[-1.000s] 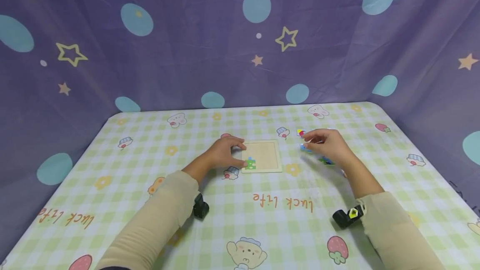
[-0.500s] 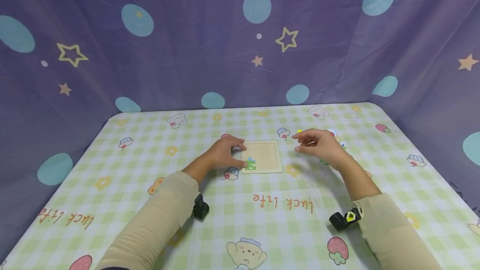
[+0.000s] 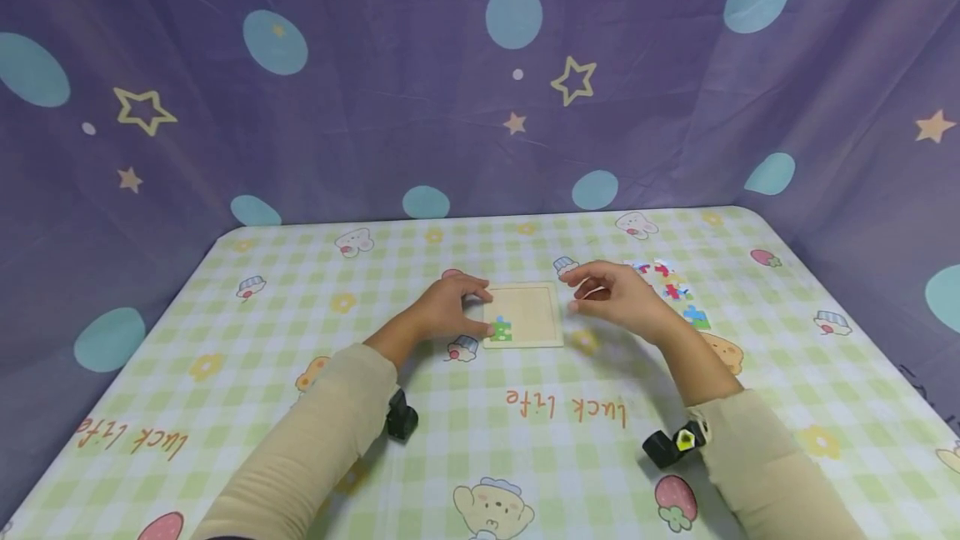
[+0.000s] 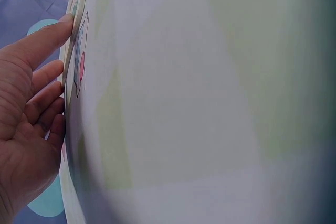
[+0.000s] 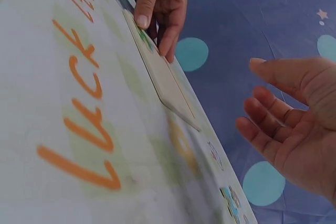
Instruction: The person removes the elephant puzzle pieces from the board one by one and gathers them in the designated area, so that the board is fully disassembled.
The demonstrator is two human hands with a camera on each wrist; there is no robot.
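Note:
A shallow square wooden puzzle tray (image 3: 534,313) lies on the table in the head view. One green and blue jigsaw piece (image 3: 503,330) sits in its near left corner. My left hand (image 3: 444,308) rests along the tray's left side, thumb at the near corner by the piece and fingertips at the far corner. Just right of the tray, my right hand (image 3: 618,297) hovers above the cloth with loosely bent fingers. In the right wrist view, the thumb and fingers of this right hand (image 5: 299,119) stand apart with nothing visible between them.
Several loose colourful jigsaw pieces (image 3: 673,288) lie to the right, partly behind my right hand. A blue and green piece (image 3: 696,317) is nearest the forearm. The checked tablecloth (image 3: 420,473) carries printed figures, and a purple curtain (image 3: 360,107) hangs behind the table.
My right hand has moved left from the loose pieces toward the tray, uncovering several of them. My left hand has stayed on the tray.

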